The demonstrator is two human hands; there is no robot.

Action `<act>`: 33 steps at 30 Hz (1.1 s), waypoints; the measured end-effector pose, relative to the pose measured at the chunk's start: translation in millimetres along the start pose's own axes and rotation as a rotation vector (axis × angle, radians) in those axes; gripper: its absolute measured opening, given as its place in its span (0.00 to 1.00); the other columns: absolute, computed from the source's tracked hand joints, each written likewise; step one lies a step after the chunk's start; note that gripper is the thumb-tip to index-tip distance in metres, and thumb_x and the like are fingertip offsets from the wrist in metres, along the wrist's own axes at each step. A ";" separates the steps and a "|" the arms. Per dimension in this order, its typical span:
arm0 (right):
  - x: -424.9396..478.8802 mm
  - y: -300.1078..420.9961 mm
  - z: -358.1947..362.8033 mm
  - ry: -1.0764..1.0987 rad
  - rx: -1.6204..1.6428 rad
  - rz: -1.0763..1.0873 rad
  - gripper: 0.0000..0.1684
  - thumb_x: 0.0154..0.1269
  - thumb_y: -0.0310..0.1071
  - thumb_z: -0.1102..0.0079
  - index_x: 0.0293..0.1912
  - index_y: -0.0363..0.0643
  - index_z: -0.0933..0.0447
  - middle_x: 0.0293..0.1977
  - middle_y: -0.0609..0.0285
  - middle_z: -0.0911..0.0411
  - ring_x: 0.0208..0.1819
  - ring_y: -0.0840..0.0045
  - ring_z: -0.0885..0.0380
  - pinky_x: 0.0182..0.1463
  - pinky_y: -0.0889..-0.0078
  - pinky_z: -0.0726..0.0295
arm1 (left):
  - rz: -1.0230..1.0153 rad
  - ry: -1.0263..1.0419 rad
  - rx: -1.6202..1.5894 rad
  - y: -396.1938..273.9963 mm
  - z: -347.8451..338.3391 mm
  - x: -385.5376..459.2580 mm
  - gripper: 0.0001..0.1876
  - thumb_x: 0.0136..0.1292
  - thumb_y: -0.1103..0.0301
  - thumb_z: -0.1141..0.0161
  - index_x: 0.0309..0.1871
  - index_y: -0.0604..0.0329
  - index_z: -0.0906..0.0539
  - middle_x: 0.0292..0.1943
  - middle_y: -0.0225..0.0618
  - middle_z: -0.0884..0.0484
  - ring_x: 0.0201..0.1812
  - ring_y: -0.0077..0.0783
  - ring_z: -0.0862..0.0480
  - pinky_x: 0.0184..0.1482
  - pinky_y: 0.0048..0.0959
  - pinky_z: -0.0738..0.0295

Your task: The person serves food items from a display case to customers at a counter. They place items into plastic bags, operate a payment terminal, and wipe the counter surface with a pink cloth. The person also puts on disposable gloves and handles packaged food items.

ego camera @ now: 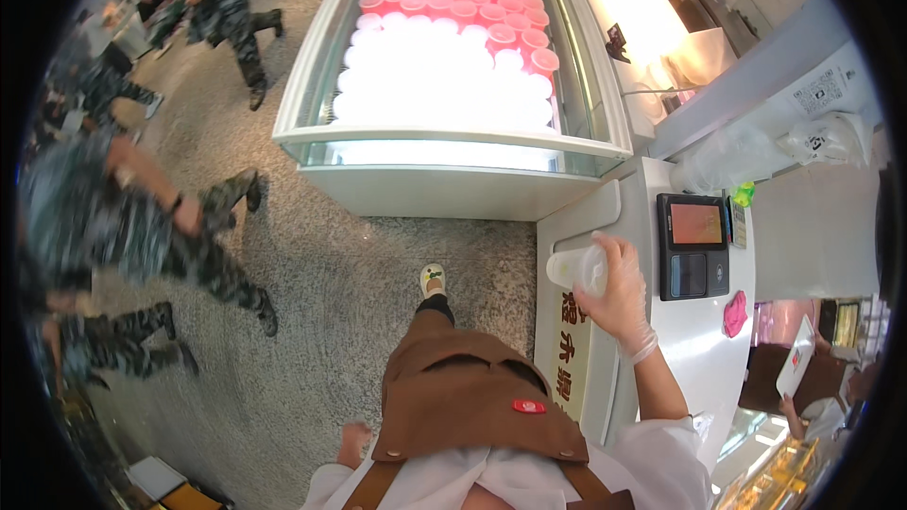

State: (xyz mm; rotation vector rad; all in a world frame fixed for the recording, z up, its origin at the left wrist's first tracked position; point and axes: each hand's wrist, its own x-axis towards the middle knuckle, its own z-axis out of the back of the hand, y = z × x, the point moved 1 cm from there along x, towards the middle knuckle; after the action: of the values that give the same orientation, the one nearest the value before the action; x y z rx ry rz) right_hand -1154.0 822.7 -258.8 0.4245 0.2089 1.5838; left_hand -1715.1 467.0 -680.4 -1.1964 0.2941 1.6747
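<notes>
My right hand [618,297], in a clear disposable glove, grips a translucent plastic cup [572,269]. The cup is tilted on its side over the edge of the white counter [698,340]. Just beyond that hand, a black payment terminal [693,246] with a lit screen rests on the countertop. My left hand [356,432] hangs low beside my brown apron [482,404], with its fingers mostly hidden. Ahead stands a glass-walled display case [453,191] packed with pink cups [460,10] and brightly glaring white cups [439,78].
Several people in camouflage clothing [142,219] walk along the floor [340,312] at left. On the counter lie a crumpled pink cloth [735,314] and clear plastic bags [737,156]. At lower right, a person holds a white board [795,358] behind the counter.
</notes>
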 end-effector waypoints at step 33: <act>348.1 -125.6 -66.8 0.021 -0.002 -0.005 0.45 0.41 0.33 0.29 0.62 0.43 0.37 0.53 0.46 0.34 0.56 0.52 0.34 0.56 0.54 0.27 | 0.202 -0.291 -0.820 -358.9 280.0 178.7 0.17 0.71 0.58 0.48 0.41 0.66 0.21 0.32 0.35 0.17 0.33 0.29 0.18 0.39 0.30 0.25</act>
State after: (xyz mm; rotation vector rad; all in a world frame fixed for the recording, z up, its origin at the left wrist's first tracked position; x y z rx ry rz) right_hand -1068.4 1183.9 -319.4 0.4053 0.2240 1.5837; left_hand -1576.4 923.3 -572.2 -1.4988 -0.5237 2.2076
